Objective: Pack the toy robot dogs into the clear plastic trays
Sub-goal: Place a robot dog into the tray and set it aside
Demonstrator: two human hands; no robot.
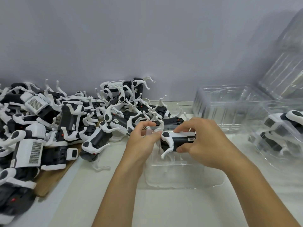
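A black-and-white toy robot dog (pixel 176 141) hangs just above an open clear plastic tray (pixel 178 176) lying on the white table in the middle. My right hand (pixel 201 141) grips the dog's body from the right, thumb below and fingers on top. My left hand (pixel 142 140) pinches the dog's left end, by its white leg; the tray's raised far edge is right behind those fingers. A big heap of toy robot dogs (pixel 65 122) covers the left side of the table.
A stack of empty clear trays (pixel 229 105) stands at the back right, with more leaning against the wall (pixel 285 66). A clear tray holding packed dogs (pixel 282 133) sits at the far right. A brown board (pixel 54 176) lies under the heap.
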